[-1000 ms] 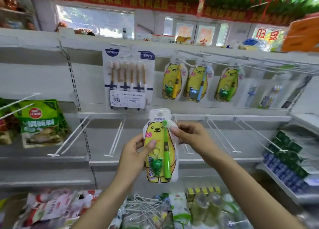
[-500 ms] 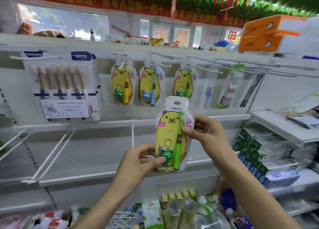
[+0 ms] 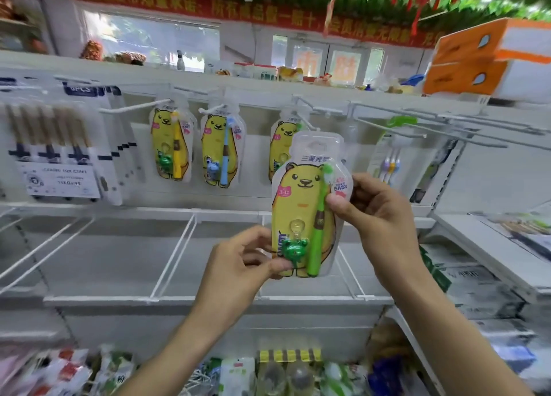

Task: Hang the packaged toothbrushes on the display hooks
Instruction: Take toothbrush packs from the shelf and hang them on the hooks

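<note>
Fingers first: I see the left hand [image 3: 238, 264] pinching the bottom-left corner of the clear plastic blister pack w/ yellow bear card and green toothbrush [image 3: 307, 210], thumb tip on the front just beside the small green frog charm [image 3: 294, 248], other fingers curled behind. The right hand [image 3: 378, 216] grips the pack's right edge near mid-height, thumb pressed on the front over the brush neck, fingers wrapped round the back. Both forearms rise from the bottom of the view, left from lower-centre, right from the lower-right corner, wrists bent up toward the shelf.

The pack is upright, held in the air in front of the white shelf unit [image 3: 208, 298], its top hang hole below the level of the white wire display hooks [image 3: 310, 109]. It isn't on any hook.

Behind it, a third yellow bear pack [image 3: 280, 145] hangs mostly covered; I can't tell its brush colour for sure. To the left hang a bear pack w/ yellow toothbrush [image 3: 171, 145] and a bear pack w/ blue toothbrush [image 3: 222, 151], each on its own hook.

Far left, a white multi-pack of brown-handled brushes [image 3: 59, 151] is smeared by motion blur; its print is unreadable. The goods along the bottom edge are cut off and too blurred to ID. An orange cardboard box [image 3: 477, 55] sits top right, partly out of frame.
</note>
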The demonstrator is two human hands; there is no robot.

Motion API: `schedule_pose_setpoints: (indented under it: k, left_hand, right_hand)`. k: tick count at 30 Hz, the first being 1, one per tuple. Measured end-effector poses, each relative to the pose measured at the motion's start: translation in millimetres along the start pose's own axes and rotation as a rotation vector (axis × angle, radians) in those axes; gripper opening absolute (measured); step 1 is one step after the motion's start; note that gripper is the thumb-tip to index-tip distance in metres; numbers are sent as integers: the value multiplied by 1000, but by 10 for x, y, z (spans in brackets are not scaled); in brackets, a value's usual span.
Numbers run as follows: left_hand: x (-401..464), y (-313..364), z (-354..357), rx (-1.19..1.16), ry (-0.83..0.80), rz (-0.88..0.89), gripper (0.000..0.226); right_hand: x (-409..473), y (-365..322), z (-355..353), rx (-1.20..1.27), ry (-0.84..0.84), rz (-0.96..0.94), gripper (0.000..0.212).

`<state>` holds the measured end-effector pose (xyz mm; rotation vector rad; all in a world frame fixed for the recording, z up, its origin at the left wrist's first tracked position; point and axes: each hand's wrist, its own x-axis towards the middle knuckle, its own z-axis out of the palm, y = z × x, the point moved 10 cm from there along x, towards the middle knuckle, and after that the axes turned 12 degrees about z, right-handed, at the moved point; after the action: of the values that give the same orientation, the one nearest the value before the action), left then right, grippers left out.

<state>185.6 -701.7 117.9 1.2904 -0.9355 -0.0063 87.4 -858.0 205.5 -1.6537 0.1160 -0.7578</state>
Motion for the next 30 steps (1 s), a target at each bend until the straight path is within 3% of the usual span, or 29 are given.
schedule_pose_setpoints:
  k: [9,19,30]
  left_hand:
    - [122,19,-1,58,78,20,29]
    - [376,-49,-8,75,27,46,28]
    - [1023,-633,-8,122,-11,-66,26]
  right_hand:
    - [289,84,-42,32,-31,30,17]
    - [501,136,-54,79,7,23,16]
    - [1160,447,-39,-99,69,58,14]
